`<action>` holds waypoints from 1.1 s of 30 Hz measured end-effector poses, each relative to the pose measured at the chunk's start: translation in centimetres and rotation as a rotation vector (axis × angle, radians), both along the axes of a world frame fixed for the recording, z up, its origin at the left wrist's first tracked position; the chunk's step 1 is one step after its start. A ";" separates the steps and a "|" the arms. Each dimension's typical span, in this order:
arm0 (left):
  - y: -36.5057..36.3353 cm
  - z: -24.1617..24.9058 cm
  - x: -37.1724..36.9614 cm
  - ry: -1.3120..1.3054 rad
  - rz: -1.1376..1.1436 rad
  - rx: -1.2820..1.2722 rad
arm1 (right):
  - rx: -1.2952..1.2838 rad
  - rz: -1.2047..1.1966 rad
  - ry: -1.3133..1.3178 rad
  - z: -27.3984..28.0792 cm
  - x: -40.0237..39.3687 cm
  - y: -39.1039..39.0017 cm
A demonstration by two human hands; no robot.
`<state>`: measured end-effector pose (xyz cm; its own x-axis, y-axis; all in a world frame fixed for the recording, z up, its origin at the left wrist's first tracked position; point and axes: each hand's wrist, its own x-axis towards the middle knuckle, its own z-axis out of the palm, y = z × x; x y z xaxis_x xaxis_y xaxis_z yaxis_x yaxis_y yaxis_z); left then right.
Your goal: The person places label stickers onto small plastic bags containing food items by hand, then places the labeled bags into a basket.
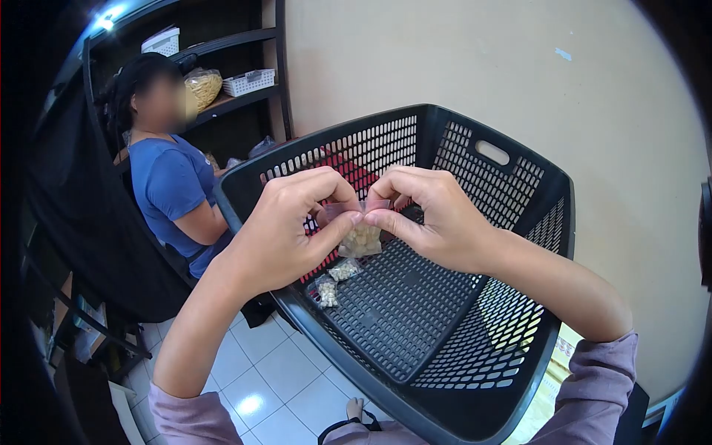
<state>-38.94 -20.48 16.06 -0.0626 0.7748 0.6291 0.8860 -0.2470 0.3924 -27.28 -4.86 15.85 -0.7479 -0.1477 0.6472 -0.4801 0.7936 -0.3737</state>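
Note:
Both hands meet above a large black plastic basket (445, 404). Between them hangs a small clear bag (361, 241) with pale pieces inside. My left hand (300, 222) pinches the bag's top edge between thumb and fingers. From the other side, my right hand (426, 215) pinches the same edge, the two thumb tips nearly touching. Two smaller clear packets of whitish bits, one (344, 269) just below the held bag and another (326, 291) further left, lie in the basket.
A person in a blue shirt (167, 178) stands at the left, beside dark shelves (245, 96) with white baskets (249, 82) and a large bag of yellowish food (202, 89). A beige wall (482, 59) rises behind the basket. White floor tiles (274, 371) show below.

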 end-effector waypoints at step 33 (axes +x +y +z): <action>0.4 -0.4 0.1 -0.094 0.038 0.060 | -0.011 0.036 0.095 -0.3 -0.4 0.3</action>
<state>-38.80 -20.10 15.69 -0.1522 0.7315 0.6646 0.8553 -0.2395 0.4595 -27.65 -4.55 15.57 -0.6772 -0.1661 0.7168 -0.5423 0.7711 -0.3337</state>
